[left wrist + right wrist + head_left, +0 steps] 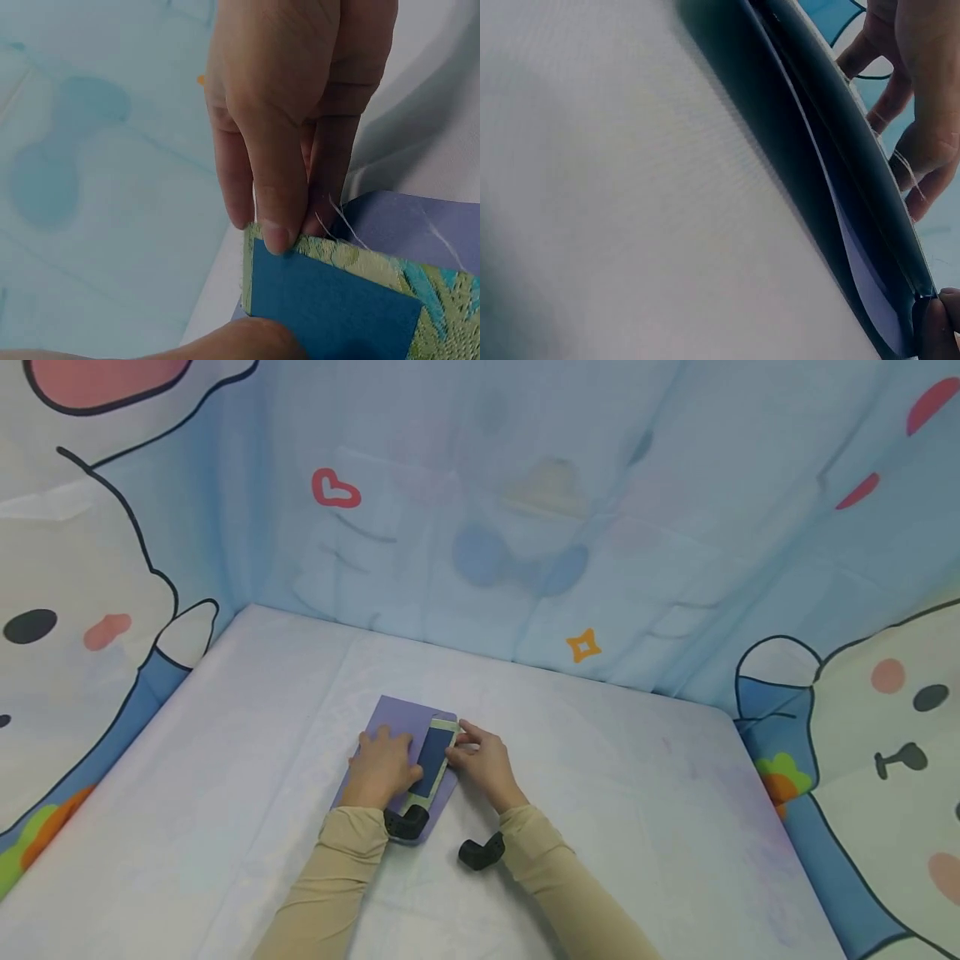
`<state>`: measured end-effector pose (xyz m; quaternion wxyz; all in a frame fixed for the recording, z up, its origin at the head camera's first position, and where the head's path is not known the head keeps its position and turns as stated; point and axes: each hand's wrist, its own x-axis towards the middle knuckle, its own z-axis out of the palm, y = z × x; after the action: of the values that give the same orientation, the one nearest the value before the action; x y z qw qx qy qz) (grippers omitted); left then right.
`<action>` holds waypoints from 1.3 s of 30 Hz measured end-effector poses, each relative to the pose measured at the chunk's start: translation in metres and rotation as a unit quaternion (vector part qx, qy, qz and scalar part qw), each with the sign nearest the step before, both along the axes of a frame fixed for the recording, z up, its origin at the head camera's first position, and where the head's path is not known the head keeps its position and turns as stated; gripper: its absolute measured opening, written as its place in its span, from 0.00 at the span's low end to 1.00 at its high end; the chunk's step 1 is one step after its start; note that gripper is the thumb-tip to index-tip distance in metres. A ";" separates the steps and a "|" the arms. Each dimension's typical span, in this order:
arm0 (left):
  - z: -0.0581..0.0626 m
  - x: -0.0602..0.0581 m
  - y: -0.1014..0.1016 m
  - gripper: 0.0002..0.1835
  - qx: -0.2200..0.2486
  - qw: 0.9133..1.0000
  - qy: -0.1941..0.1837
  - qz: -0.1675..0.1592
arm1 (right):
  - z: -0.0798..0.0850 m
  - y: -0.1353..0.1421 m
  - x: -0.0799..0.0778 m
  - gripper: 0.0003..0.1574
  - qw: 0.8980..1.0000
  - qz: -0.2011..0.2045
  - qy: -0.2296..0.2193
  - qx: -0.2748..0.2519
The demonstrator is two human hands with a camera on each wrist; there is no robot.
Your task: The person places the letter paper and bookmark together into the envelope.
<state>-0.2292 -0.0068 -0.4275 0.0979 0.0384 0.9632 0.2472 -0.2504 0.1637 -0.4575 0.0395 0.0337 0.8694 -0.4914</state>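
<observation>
A flat purple cover lies on the white cloth, and its layers gape slightly along one edge in the right wrist view. On its right part is a strip of green patterned brocade fabric with a dark blue panel. My left hand rests on the purple cover, fingers spread, with the thumb by the blue panel's left edge. My right hand pinches the brocade strip near its far right corner. Loose white threads hang at the strip's edge in the left wrist view.
Black wrist devices sit on both wrists. White cloth covers the table around the purple cover. A light blue curtain with cartoon prints hangs behind and at both sides.
</observation>
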 end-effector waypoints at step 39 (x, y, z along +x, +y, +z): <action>-0.001 0.000 0.001 0.29 -0.002 1.000 0.010 -0.006 | 0.010 -0.024 -0.011 0.37 0.997 -0.011 -0.034 -0.070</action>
<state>-0.2297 -0.0060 -0.4289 0.0898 0.0467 0.9645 0.2440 -0.2619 0.1395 -0.4479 0.0656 0.0574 0.8305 -0.5502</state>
